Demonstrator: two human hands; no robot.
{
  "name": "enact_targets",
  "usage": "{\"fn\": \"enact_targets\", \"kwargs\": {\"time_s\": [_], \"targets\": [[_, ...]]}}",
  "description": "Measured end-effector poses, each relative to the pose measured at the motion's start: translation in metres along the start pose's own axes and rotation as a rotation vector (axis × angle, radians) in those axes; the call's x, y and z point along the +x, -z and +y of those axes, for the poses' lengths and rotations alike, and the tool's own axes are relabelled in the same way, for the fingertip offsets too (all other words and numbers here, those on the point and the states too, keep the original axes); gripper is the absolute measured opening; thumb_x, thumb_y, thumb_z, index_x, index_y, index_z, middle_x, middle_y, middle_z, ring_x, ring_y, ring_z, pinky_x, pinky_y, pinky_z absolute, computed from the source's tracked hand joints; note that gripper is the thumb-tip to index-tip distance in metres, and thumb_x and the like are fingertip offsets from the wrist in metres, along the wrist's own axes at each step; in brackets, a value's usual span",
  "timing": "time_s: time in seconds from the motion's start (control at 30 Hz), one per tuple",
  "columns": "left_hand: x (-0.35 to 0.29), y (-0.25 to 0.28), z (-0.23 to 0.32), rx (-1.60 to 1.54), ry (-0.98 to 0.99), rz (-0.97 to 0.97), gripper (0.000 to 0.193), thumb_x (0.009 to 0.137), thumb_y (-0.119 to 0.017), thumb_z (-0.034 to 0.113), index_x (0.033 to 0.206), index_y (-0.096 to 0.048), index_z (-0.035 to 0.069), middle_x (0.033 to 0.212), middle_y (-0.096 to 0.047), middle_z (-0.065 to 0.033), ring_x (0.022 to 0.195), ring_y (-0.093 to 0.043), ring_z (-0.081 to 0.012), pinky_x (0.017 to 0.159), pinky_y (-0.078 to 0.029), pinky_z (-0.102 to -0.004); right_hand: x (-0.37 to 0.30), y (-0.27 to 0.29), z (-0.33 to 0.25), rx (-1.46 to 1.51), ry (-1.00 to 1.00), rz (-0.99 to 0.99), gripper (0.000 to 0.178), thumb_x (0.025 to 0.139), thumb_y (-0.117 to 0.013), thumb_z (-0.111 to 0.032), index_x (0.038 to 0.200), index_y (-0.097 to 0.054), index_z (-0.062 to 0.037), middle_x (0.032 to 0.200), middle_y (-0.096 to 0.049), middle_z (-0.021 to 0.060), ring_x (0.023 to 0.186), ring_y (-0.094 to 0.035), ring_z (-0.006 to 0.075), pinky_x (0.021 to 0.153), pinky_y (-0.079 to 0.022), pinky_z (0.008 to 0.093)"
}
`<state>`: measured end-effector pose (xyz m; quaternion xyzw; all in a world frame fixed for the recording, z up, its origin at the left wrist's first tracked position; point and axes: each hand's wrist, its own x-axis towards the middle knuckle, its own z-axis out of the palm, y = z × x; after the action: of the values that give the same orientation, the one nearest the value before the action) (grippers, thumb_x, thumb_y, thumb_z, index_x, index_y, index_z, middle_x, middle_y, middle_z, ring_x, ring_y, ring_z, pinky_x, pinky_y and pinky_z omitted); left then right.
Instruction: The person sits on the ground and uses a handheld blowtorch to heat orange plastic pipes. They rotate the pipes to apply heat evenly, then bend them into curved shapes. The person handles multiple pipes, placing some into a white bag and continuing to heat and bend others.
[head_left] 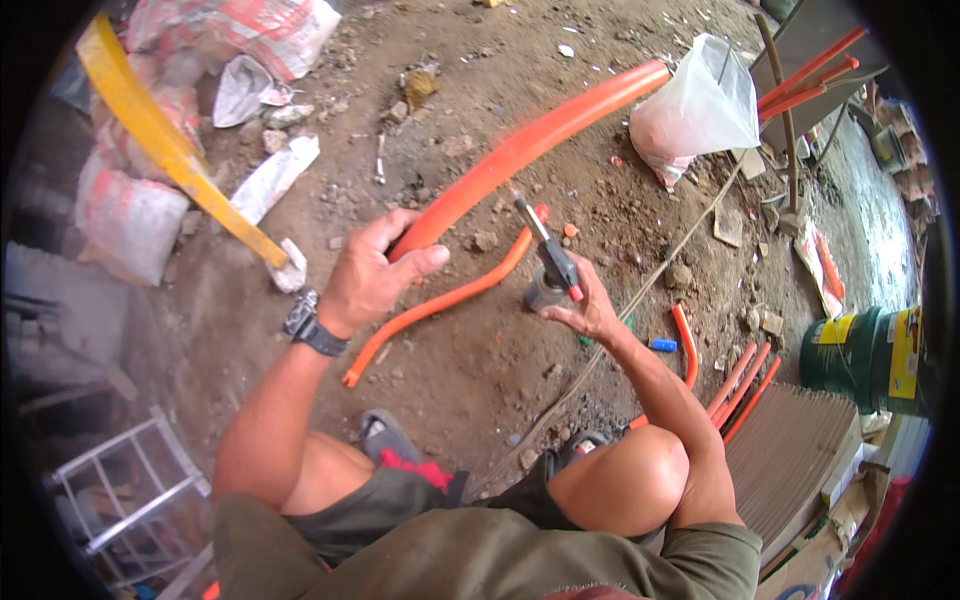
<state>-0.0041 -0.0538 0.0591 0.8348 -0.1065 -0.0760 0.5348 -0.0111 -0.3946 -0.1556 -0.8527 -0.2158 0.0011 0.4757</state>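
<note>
Bag (705, 100) near held pipe (545, 143), rubble (640, 228) beneath

Sacks (130, 225) left, torch (558, 262) between, buckets (838, 368) right

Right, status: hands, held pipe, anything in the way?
Left hand gripping thick orange pipe by near end. Right hand holding torch. Pipe's far end appears near translucent bag, contact unclear. Thinner bent pipe on ground.

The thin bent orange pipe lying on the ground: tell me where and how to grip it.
Probably its middle stretch, from above, fingers wrapping across its length. The bent orange pipe is slim and round, lying along the dirt with that part uncovered; the torch in the right hand partly hides its far end.
</note>
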Motion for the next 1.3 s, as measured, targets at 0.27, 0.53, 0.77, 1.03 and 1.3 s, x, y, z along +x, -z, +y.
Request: {"fn": "enact_targets", "kwargs": {"time_s": [0.27, 0.53, 0.77, 1.03, 1.3], "targets": [[0.0, 0.001, 0.003, 0.024, 0.113, -0.189, 0.04, 0.097, -0.076, 0.035, 0.12, -0.066, 0.003, 0.081, -0.06, 0.0031, 0.067, -0.054, -0.0046, 0.06, -0.047, -0.0251, -0.045, 0.056, 0.011, -0.139, -0.141, 0.271, 0.047, 0.085, -0.084, -0.022, 0.127, -0.067, -0.0063, 0.133, -0.063, 0.019, 0.128, -0.059, 0.0351, 0.111, -0.047, 0.0452], [0.008, -0.024, 0.017, 0.334, -0.182, -0.274, 0.037, 0.093, -0.077, 0.034, 0.117, -0.068, 0.006, 0.087, -0.07, -0.0121, 0.073, -0.069, -0.0224, 0.066, -0.053, -0.0365, 0.017, 0.145, -0.189, -0.667, 0.398, 0.258, 0.042, 0.083, -0.081, -0.023, 0.119, -0.067, -0.0055, 0.121, -0.065, 0.0146, 0.119, -0.061, 0.038, 0.103, -0.05, 0.049], [-0.003, -0.048, 0.031, 0.383, -0.39, -0.211, 0.041, 0.091, -0.076, 0.037, 0.12, -0.065, 0.011, 0.096, -0.071, -0.012, 0.081, -0.071, -0.0336, 0.068, -0.055, -0.0444, 0.034, 0.144, -0.195, -0.43, 0.247, -0.214, 0.036, 0.088, -0.078, -0.027, 0.114, -0.065, -0.0048, 0.083, -0.063, 0.0089, 0.075, -0.067, 0.0303, 0.067, -0.054, 0.0439], [-0.019, -0.096, 0.039, 0.486, -0.399, -0.24, 0.036, 0.09, -0.078, 0.029, 0.114, -0.065, 0.006, 0.095, -0.069, -0.0136, 0.083, -0.07, -0.0352, 0.07, -0.055, -0.0442, 0.015, 0.117, -0.192, -0.41, 0.257, -0.339, 0.026, 0.096, -0.07, -0.026, 0.103, -0.055, -0.0052, 0.091, -0.059, 0.0115, 0.084, -0.066, 0.0319, 0.067, -0.054, 0.0468], [-0.021, -0.103, 0.036, 0.279, -0.376, -0.296, 0.032, 0.091, -0.077, 0.025, 0.11, -0.065, 0.003, 0.091, -0.068, -0.014, 0.081, -0.068, -0.0351, 0.071, -0.053, -0.0439, 0.005, 0.122, -0.196, -0.218, 0.144, -0.384, 0.025, 0.096, -0.07, -0.021, 0.112, -0.057, -0.0054, 0.09, -0.061, 0.0154, 0.084, -0.065, 0.0391, 0.068, -0.052, 0.0503]]}}
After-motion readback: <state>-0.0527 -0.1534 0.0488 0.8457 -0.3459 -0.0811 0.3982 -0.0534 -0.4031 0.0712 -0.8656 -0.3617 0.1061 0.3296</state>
